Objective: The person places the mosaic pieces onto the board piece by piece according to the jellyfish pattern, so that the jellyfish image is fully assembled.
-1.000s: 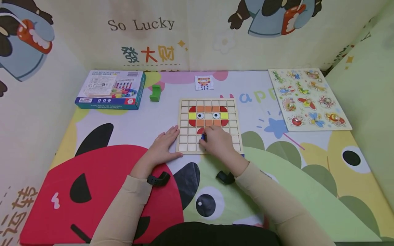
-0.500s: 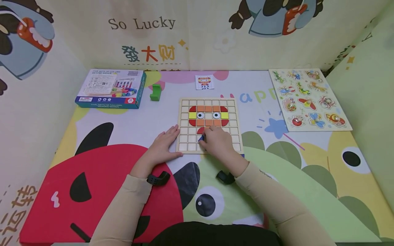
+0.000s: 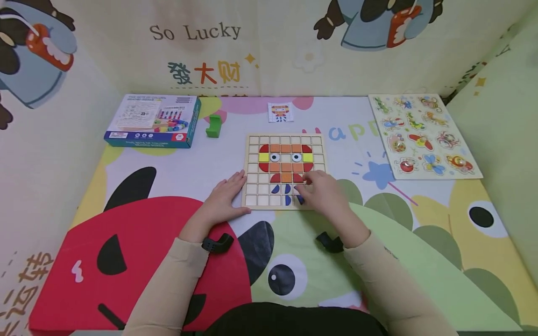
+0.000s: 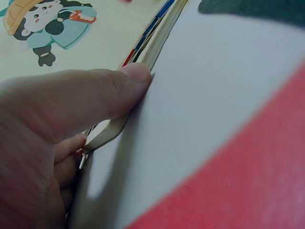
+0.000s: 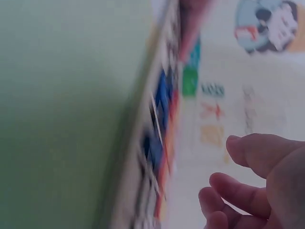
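Observation:
A wooden grid board (image 3: 252,200) lies in the middle of the table, holding a face pattern of red, orange and yellow pieces with two eye pieces (image 3: 274,157). Below it are red quarter-round pieces (image 3: 275,178) and an orange square (image 3: 286,177). Several blue curved pieces (image 3: 287,200) occupy the lower cells; one looks tilted. My left hand (image 3: 220,200) lies with extended fingers against the board's left edge, thumb at its near corner. Over the board's lower right hovers my right hand (image 3: 323,193); the right wrist view shows thumb and fingers (image 5: 238,191) apart, nothing between them.
At the back left lies a boxed toy set (image 3: 151,121), with a green block (image 3: 214,126) beside it. A small pattern card (image 3: 280,112) lies behind the board. An insect puzzle board (image 3: 424,135) lies at the back right.
My right hand has let go of a blue piece and moved right across the board, uncovering the lower cells and their blue pieces. The left hand has stayed at the board's edge.

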